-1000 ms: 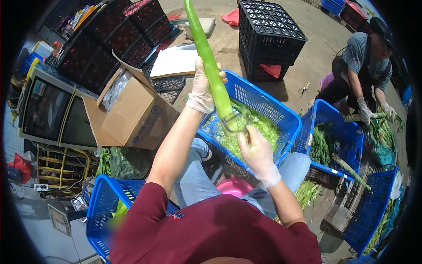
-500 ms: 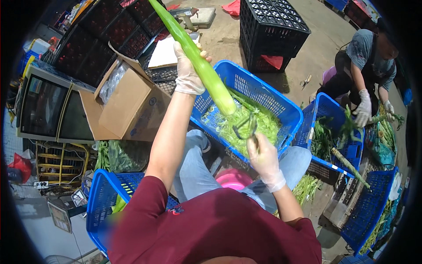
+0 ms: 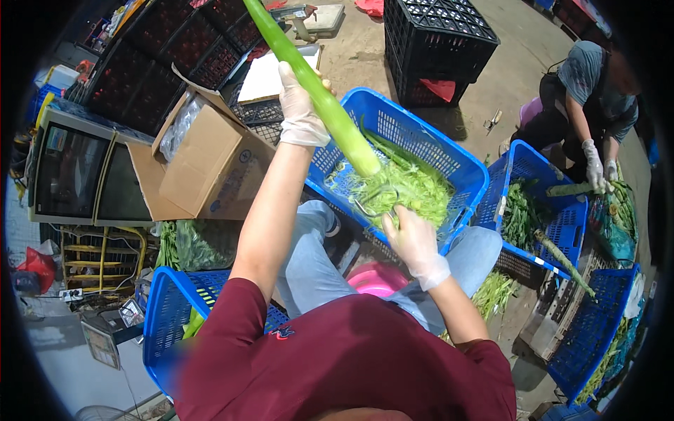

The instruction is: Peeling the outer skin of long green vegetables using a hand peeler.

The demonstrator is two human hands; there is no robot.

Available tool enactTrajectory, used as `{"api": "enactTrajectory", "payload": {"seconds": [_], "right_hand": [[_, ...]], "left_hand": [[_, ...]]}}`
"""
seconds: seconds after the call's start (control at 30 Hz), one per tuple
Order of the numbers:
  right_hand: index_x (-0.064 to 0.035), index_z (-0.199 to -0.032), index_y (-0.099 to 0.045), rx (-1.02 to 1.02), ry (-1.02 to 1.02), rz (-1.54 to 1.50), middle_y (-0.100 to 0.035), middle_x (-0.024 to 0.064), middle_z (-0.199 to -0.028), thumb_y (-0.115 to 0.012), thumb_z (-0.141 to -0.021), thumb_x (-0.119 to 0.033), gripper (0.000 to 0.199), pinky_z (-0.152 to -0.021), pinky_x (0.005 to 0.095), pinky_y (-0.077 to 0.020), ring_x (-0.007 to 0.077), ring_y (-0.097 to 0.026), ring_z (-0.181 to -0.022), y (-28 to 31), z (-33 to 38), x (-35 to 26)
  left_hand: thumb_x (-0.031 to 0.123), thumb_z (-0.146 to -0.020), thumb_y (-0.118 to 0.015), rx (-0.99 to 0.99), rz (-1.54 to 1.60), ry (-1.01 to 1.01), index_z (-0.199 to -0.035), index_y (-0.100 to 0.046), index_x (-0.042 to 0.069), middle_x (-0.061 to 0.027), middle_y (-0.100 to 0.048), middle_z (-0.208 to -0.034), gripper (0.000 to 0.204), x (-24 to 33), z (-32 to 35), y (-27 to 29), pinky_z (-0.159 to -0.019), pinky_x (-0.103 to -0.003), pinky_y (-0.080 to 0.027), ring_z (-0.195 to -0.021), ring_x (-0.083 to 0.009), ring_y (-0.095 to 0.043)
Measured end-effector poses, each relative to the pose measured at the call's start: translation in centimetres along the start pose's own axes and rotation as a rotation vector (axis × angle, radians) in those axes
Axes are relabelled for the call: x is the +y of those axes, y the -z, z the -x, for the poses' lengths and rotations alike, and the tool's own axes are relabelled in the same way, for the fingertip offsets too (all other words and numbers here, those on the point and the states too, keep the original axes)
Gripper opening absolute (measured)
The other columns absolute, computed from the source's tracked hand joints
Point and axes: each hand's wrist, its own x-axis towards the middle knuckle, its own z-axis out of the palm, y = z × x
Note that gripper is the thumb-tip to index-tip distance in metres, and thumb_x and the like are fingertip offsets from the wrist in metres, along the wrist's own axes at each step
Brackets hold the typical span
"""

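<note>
My gloved left hand (image 3: 298, 109) is closed round the middle of a long pale-green celtuce stem (image 3: 338, 126). The stem slants, its narrow end up at the left and its thick end low over a blue plastic basket (image 3: 479, 188). In my gloved right hand (image 3: 413, 244) is the handle of a Y-shaped peeler (image 3: 371, 199), blurred a little. The peeler is below the stem's thick end and apart from it. Light-green peelings (image 3: 420, 195) heap up in the basket beneath, along with a longer green stalk lying along its far side.
A pink basin (image 3: 379, 278) stands between my legs. Left are an open cardboard box (image 3: 210, 165) and another blue basket (image 3: 156, 330); black crates (image 3: 439, 59) are stacked ahead. At right, a gloved co-worker (image 3: 586, 105) handles a stalk beside a blue basket (image 3: 518, 149) with leafy stems.
My right hand and the peeler have shifted slightly left and down, away from the stem's end. My left hand still holds the stem. The co-worker's hands have come together round a stalk.
</note>
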Motion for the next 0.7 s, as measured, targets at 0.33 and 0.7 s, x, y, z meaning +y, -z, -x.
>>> {"api": "enactTrajectory", "payload": {"seconds": [0.33,0.7], "right_hand": [[-0.0086,-0.104,-0.055,0.327,0.161,-0.077,-0.063,0.0149,-0.091,-0.057,-0.094,-0.037,0.03,-0.055,0.0468,-0.0529,0.0365,-0.065,-0.066,2.1,-3.5,-2.4],[-0.0094,-0.106,-0.058,0.289,0.032,-0.095,-0.063,0.0134,-0.087,-0.059,-0.092,-0.034,0.028,-0.059,0.0469,-0.0524,0.0358,-0.065,-0.069,-0.2,0.6,0.9]], "left_hand": [[0.071,-0.087,-0.051,0.084,-0.14,-0.129,-0.086,-0.052,0.008,-0.0055,-0.052,-0.071,0.063,-1.7,0.2,-0.3,-0.05,-0.036,-0.051,-0.057,-0.0214,-0.058],[0.052,-0.1,-0.046,0.262,-0.142,-0.155,-0.096,-0.05,0.013,-0.0035,-0.05,-0.067,0.039,-1.3,-0.7,0.5,-0.042,-0.032,-0.046,-0.047,-0.0192,-0.055]]}}
